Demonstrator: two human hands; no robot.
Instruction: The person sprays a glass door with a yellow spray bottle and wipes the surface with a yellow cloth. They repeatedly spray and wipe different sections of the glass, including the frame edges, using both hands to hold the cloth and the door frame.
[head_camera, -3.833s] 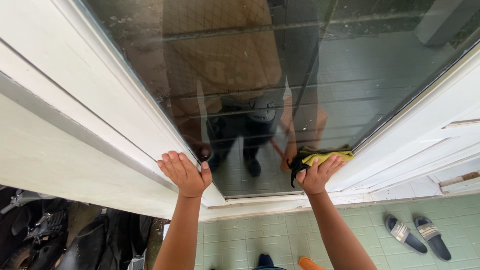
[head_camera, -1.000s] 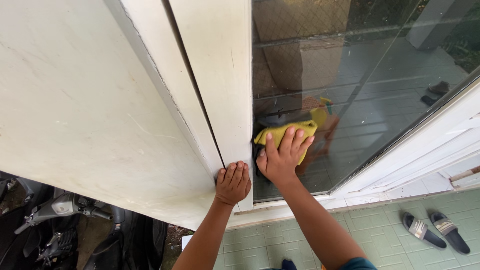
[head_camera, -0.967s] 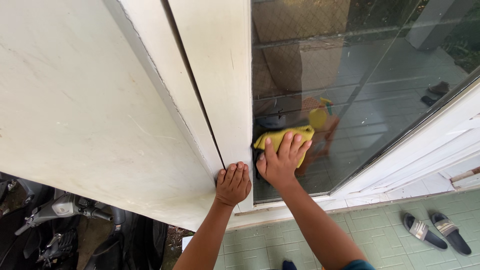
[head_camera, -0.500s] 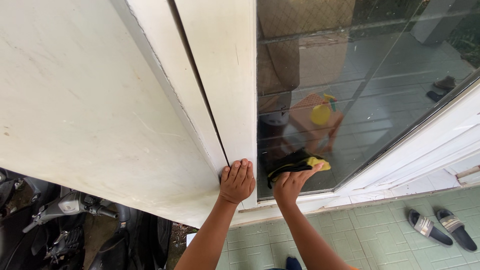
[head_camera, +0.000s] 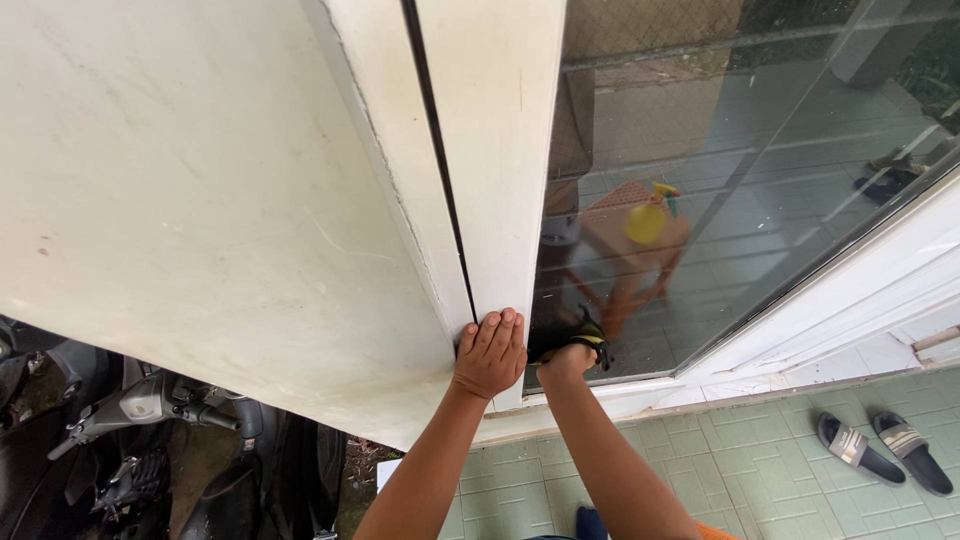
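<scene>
The left hand (head_camera: 490, 352) is laid flat, fingers together, on the white door frame (head_camera: 500, 180). Just beside it, the right hand (head_camera: 566, 360) is closed on a dark and yellow cloth (head_camera: 583, 336), pressed on the bottom corner of the glass pane (head_camera: 720, 160). The cloth is bunched, so no long axis can be told. Behind the hands, sandals (head_camera: 880, 450) lie on green floor tiles (head_camera: 760, 470); a motorbike (head_camera: 150, 430) is parked left of the left hand.

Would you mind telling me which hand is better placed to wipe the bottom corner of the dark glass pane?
Right. The right hand holds the yellow-and-black cloth against the glass pane; the left hand rests flat on the white frame.
</scene>
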